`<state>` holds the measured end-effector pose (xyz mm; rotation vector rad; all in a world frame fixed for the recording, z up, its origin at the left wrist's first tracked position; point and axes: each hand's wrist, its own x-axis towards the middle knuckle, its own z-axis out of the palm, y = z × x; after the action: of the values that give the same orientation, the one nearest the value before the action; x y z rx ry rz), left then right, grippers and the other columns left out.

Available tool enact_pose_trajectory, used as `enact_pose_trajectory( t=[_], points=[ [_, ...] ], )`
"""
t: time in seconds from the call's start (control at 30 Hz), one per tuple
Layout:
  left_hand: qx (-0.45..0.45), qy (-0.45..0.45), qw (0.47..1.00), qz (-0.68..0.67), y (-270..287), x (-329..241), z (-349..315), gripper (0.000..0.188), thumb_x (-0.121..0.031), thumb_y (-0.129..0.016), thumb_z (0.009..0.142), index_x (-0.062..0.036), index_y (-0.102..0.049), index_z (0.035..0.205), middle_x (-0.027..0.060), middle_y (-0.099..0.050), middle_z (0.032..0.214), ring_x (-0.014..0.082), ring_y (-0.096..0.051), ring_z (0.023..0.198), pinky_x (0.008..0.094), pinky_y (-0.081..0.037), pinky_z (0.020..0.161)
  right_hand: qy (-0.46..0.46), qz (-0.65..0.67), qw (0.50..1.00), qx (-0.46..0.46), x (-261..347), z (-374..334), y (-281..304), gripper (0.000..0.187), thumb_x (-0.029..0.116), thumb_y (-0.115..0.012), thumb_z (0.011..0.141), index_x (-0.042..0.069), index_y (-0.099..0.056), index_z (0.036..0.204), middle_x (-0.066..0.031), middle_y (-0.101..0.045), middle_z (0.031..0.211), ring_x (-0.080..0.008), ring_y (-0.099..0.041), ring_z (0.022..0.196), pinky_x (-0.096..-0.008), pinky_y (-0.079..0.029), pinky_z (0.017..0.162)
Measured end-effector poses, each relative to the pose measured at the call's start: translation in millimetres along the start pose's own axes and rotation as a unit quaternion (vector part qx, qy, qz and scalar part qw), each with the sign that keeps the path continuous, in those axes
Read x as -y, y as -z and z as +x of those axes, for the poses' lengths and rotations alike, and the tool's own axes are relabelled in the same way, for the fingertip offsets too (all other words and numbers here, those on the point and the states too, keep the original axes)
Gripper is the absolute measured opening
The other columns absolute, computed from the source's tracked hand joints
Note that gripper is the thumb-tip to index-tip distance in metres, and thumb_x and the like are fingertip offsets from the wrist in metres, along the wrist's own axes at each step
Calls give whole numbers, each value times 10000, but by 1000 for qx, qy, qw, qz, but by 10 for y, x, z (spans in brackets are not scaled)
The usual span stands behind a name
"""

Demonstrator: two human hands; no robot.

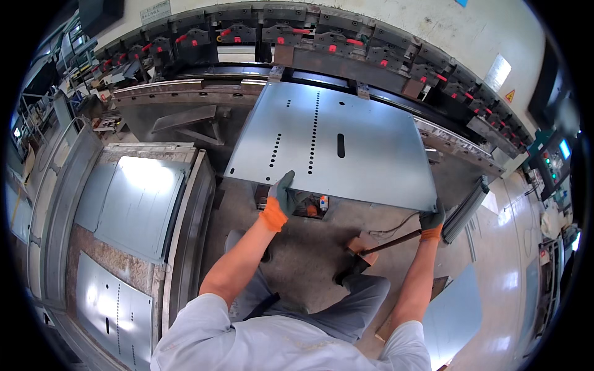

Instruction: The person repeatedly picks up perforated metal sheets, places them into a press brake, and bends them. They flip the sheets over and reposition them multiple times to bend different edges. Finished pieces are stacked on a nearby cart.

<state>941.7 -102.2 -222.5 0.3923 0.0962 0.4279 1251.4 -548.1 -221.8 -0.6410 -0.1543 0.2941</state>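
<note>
A large flat sheet metal panel [371, 133] with rows of round holes and one long slot lies across the front of a press brake [247, 88]. Its far edge reaches in at the machine's bed. Gloved in grey-green with an orange cuff, my left hand [284, 196] grips the near edge left of the middle, thumb on top and the other fingers underneath. At the near right corner my right hand [432, 217], in a matching glove, is closed on the panel's edge. The fingers below the panel are mostly hidden.
At left stands a metal-sided cart [193, 204] with plain sheets [133, 213] and a punched panel [114, 306] on it. Another sheet [455, 315] leans low at right. A control box [554, 157] stands far right. Below the panel are a foot pedal [362, 244] and a cable.
</note>
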Motion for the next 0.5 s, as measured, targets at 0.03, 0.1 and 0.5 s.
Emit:
enact_pose_trajectory(
  t=[0.03,0.1,0.5],
  points=[
    [-3,4,1000,-7,-17,26,14,425,-171,-537,1000,46,-448,1354,192,-595,1294,350,-638,1147,509,-600,923,-1,-13,1000,-17,29,55,120,327,231,-586,980,19,-610,1227,-132,-659,1231,-296,-661,1079,-450,-586,852],
    [-4,9,1000,-9,-56,64,59,418,-168,-534,1000,49,-452,1347,194,-597,1291,351,-638,1145,509,-598,927,0,-38,998,-47,127,177,247,304,207,-606,969,19,-608,1209,-117,-670,1197,-281,-681,1024,-432,-603,819],
    [-20,0,1000,4,-41,5,44,322,-161,-534,994,37,-532,1248,176,-642,1200,324,-668,1071,485,-608,879,-17,-63,997,-47,16,188,122,278,212,-626,963,38,-614,1179,-94,-686,1128,-260,-688,959,-416,-613,799]
  ],
)
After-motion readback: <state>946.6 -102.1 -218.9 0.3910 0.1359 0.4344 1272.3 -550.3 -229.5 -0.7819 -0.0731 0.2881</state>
